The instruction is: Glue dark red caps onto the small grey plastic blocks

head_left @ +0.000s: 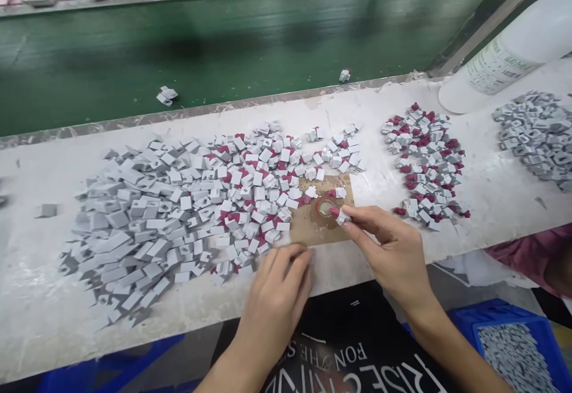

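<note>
Between the thumb and index finger of my right hand (388, 247) is a small grey part with a dark red piece (342, 215), held over a ring-shaped spot (325, 207) on a brown square sheet (313, 233). My left hand (281, 283) rests at the sheet's lower left edge, fingers bent together; whether they hold anything is hidden. Left of the sheet spreads a large pile of grey parts (147, 220), mixed with red-tipped ones near the sheet. Another group of red-tipped grey parts (429, 161) lies to the right.
A white bottle (504, 53) leans at the back right, near another grey pile (536, 137). Beyond the white table (31, 262) is a green belt (223, 47) with two loose bits. A blue bin (473, 315) of grey parts stands below right, near a person's sleeve (522, 253).
</note>
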`<state>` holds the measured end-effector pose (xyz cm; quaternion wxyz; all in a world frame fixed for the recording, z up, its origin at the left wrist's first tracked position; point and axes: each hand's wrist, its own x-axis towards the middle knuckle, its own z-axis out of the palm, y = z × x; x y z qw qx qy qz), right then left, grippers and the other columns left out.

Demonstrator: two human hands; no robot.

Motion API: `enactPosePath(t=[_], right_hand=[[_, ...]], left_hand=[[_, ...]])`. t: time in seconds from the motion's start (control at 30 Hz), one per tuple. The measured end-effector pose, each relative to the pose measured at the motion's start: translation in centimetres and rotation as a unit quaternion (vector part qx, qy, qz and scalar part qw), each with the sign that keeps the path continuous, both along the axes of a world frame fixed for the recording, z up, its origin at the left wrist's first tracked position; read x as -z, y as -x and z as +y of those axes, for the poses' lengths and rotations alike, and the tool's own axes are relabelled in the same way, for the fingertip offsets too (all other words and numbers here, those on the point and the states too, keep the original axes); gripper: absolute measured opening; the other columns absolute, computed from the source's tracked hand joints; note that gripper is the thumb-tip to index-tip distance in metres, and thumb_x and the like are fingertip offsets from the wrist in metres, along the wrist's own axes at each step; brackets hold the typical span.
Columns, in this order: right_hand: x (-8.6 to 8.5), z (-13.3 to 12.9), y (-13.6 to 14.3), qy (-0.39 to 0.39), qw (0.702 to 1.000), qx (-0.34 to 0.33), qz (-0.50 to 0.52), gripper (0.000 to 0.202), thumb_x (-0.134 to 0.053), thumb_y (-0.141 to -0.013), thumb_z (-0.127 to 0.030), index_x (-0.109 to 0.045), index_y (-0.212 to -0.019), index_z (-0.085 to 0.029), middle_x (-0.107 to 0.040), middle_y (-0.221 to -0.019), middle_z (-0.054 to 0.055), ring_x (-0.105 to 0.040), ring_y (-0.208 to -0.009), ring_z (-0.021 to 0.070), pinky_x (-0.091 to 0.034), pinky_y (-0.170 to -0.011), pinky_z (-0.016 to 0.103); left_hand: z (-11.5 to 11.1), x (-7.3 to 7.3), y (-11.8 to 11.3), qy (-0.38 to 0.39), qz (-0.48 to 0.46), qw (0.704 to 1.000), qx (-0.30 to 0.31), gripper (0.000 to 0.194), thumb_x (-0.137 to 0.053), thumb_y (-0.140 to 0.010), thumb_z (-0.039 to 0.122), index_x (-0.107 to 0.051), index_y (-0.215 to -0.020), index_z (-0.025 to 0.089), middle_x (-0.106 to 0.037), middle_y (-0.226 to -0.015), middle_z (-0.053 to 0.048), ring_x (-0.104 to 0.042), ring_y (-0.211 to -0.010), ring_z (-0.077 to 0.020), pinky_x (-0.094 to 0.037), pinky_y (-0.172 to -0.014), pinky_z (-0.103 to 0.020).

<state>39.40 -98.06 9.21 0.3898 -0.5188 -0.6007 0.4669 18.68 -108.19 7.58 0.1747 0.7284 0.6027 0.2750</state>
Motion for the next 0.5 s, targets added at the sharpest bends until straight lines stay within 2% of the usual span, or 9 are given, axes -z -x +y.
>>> enactPosePath(t=[0.1, 0.27, 0.4, 0.5], right_hand=[[0.1, -0.1, 0.1, 0.009, 1.000, 0.006, 0.012, 0.020, -0.084, -0.105, -0.025, -0.093, -0.121, -0.031, -0.092, -0.117, 0.005, -0.088, -0.109, 0.0265, -0.076, -0.095, 0.042], [0.0, 0.0, 0.1, -0.009, 1.000, 0.006, 0.001, 0.020, -0.084, -0.104, -0.024, -0.094, -0.120, -0.032, -0.092, -0.119, 0.004, -0.088, -0.110, 0.0266, -0.076, -0.095, 0.043], [-0.1, 0.4, 0.3, -0.035, 0.999, 0.000, -0.013, 0.021, -0.082, -0.104, -0.021, -0.094, -0.117, -0.033, -0.093, -0.117, 0.005, -0.089, -0.108, 0.0280, -0.076, -0.095, 0.047], [-0.1, 0.5, 0.4, -0.050, 0.999, -0.008, -0.019, 0.024, -0.081, -0.104, -0.017, -0.094, -0.118, -0.032, -0.093, -0.117, 0.005, -0.089, -0.108, 0.0273, -0.076, -0.094, 0.046]], left_hand=[[0.0, 0.0, 0.2, -0.004, 0.016, 1.000, -0.005, 0.025, -0.062, -0.113, 0.008, -0.066, -0.134, 0.021, -0.075, -0.119, -0.012, -0.079, -0.106, -0.0298, -0.068, -0.091, -0.042], [0.3, -0.2, 0.3, 0.034, -0.026, 0.999, 0.013, 0.027, -0.059, -0.115, 0.010, -0.067, -0.137, 0.023, -0.075, -0.118, -0.011, -0.081, -0.105, -0.0274, -0.069, -0.090, -0.040], [1.2, -1.3, 0.4, 0.073, -0.123, 0.990, -0.008, 0.023, -0.061, -0.112, 0.011, -0.072, -0.126, 0.027, -0.076, -0.114, -0.007, -0.080, -0.093, -0.0210, -0.068, -0.082, -0.033], [2.1, -2.4, 0.5, 0.110, -0.222, 0.967, -0.051, 0.017, -0.071, -0.108, 0.016, -0.076, -0.115, 0.030, -0.078, -0.106, -0.002, -0.078, -0.084, -0.0176, -0.068, -0.076, -0.029]])
